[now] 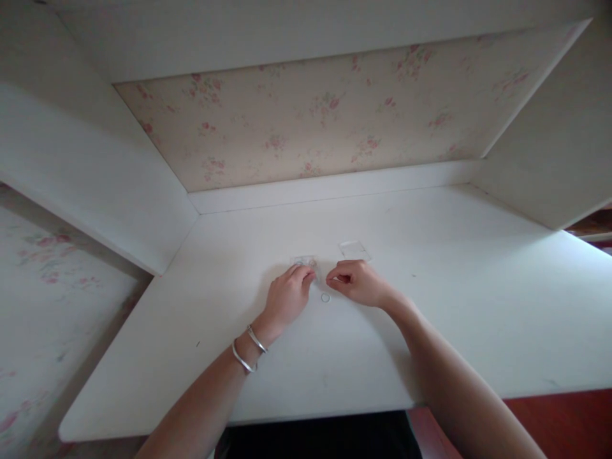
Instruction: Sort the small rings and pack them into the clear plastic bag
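Observation:
My left hand (289, 294) is pinched at the near edge of a small clear container (297, 260), which looks to hold a few ring-like pieces and is partly hidden behind the fingers. To its right my right hand (361, 282) has thumb and forefinger pressed together over the tabletop. Whatever either pinch holds is too small to make out. A thin ring (326, 298) lies flat on the white desk (296, 376), just below the gap between the hands. Beyond my right hand rests a clear flat square piece (352, 248), its near edge close to the knuckles.
White side panels (530, 146) and a low back ledge (335, 183) enclose the desk, with flowered wallpaper (306, 127) behind. A tiny dark sliver (197, 343) lies at the left, a small speck (414, 276) at the right. The desk's front edge runs beneath my forearms.

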A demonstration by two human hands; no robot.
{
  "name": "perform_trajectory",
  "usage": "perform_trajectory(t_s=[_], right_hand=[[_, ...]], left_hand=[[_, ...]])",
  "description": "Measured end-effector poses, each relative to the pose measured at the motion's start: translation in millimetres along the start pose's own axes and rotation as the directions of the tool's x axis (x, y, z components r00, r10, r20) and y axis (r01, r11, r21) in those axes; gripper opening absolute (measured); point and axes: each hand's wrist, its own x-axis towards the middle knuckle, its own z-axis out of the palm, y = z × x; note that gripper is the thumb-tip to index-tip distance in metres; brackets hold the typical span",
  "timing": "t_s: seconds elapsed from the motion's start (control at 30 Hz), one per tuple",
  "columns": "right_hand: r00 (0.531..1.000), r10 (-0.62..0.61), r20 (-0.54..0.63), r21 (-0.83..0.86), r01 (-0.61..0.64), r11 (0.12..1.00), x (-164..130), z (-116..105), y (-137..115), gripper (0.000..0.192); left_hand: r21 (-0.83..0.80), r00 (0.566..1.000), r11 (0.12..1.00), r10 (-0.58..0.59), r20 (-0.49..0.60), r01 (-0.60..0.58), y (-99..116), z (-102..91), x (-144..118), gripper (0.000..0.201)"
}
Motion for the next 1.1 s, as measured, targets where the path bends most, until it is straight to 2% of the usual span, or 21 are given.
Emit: perform_trajectory(t_s=[0.17,0.3,0.47,0.6,0.73,0.87,0.97,1.03,1.1], right_hand=[[0.971,-0.049,0.233,-0.017,0.054,0.998,-4,-2,-4,0.02],[0.932,-0.029,0.362,-0.056,0.053,0.997,-5,-1,-3,0.016],[0.92,-0.007,0.391,-0.069,0.037,0.997,-4,2,-3,0.016],[0.909,-0.038,0.415,-0.07,0.073,0.995,-5,5,-4,0.019],[0.908,-0.064,0.414,-0.06,0.098,0.993,-6,5,-6,0.018],[0.943,-0.076,0.325,0.015,0.075,0.997,-4,5,-11,0.017],[0.992,-0.02,0.126,0.026,0.017,1.0,0,10,-9,0.016],[1.0,-0.003,-0.016,0.001,0.003,1.0,4,17,-5,0.017],[0.995,-0.017,-0.102,-0.031,0.014,0.999,7,25,-1,0.017]], left_hand=[[0.014,0.998,0.999,0.034,0.056,-0.035,-3,2.9,5,0.021],[-0.018,1.0,1.0,0.002,-0.015,-0.002,-9,0.5,4,0.023],[-0.08,0.994,0.995,-0.059,-0.088,0.052,-26,-4.5,1,0.024],[-0.141,0.987,0.984,-0.123,-0.098,0.109,-38,-3.0,0,0.024],[-0.213,0.967,0.952,-0.241,-0.08,0.22,-43,3.2,1,0.025],[-0.232,0.956,0.939,-0.28,-0.09,0.253,-46,8.8,2,0.029],[-0.247,0.96,0.938,-0.269,-0.079,0.243,-47,10.8,1,0.027],[-0.266,0.961,0.932,-0.27,-0.059,0.245,-47,11.6,0,0.026],[-0.285,0.959,0.924,-0.28,-0.046,0.256,-47,12.1,-1,0.027]])
